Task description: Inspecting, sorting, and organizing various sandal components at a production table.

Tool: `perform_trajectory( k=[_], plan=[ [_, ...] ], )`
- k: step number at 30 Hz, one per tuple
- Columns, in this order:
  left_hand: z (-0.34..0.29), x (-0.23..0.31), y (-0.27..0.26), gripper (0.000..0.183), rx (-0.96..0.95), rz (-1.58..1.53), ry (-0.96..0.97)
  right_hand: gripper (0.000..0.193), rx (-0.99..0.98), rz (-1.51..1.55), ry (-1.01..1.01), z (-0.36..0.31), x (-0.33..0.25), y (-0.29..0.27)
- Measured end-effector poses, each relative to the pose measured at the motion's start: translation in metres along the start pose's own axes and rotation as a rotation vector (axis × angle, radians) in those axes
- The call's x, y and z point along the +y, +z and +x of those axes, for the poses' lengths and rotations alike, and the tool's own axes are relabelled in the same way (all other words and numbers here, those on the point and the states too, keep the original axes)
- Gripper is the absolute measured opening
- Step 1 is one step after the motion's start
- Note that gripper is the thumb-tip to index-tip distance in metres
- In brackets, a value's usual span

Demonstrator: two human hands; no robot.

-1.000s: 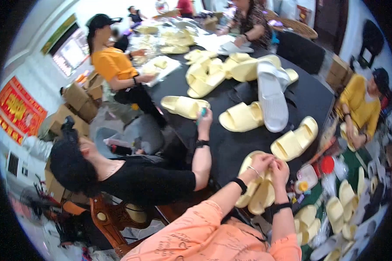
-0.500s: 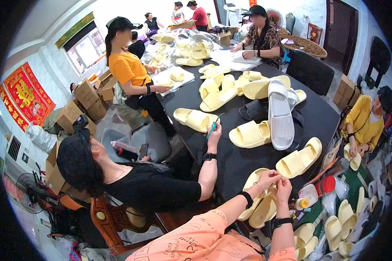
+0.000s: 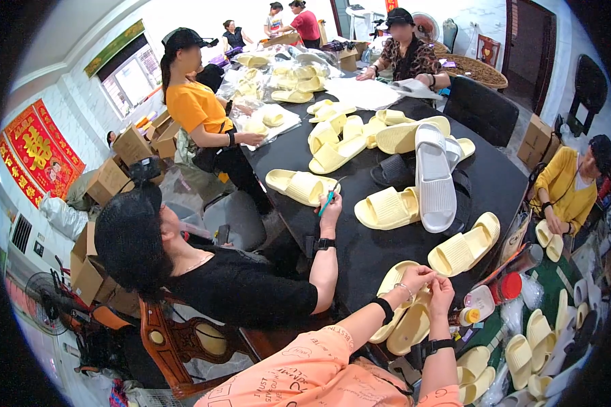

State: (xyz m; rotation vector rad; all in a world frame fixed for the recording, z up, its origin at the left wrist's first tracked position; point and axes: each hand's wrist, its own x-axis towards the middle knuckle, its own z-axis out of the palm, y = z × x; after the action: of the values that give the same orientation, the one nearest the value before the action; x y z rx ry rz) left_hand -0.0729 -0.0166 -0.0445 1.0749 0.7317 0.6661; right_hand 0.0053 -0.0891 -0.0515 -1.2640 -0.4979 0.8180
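My left hand and my right hand meet at the table's near edge, fingertips pinched close together. What lies between them is too small to make out. Below and behind them are pale yellow slippers; one sole-like slipper shows under my wrists, and another slipper is partly covered by my left hand. Just beyond my fingers rests a pale yellow ribbed slipper. Farther in lie a grey slipper and a pale yellow slipper.
At my left, a person in black holds teal-handled scissors beside a yellow slipper. More slippers and plastic bags cover the far part of the black table. On my right stand a red-lidded jar and more slippers.
My hands stay pinched in nearly the same place. The person in black has shifted their head slightly right. Across the table, a person's hand has moved right with a clear bag.
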Motion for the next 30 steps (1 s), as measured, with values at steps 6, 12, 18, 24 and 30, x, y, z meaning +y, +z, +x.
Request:
perform_trajectory(
  k=[6, 12, 18, 24, 30],
  plan=[
    [-0.005, 0.005, -0.001, 0.013, 0.020, 0.004, -0.036, 0.006, -0.001, -0.002, 0.025, -0.004, -0.001, 0.003],
    [-0.007, 0.001, 0.005, 0.012, -0.022, -0.040, -0.132, 0.008, 0.005, 0.000, -0.005, -0.009, 0.005, -0.009],
    [-0.005, 0.003, 0.004, 0.014, -0.043, -0.021, -0.073, 0.013, 0.024, -0.139, -0.043, -0.005, 0.001, 0.001],
    [-0.001, 0.002, -0.004, 0.013, -0.008, -0.036, 0.049, 0.010, 0.064, -0.212, -0.088, -0.001, -0.011, 0.010],
    [-0.003, 0.000, -0.002, 0.015, -0.020, 0.007, 0.055, 0.008, 0.045, -0.079, -0.038, -0.004, -0.009, 0.005]
  ],
)
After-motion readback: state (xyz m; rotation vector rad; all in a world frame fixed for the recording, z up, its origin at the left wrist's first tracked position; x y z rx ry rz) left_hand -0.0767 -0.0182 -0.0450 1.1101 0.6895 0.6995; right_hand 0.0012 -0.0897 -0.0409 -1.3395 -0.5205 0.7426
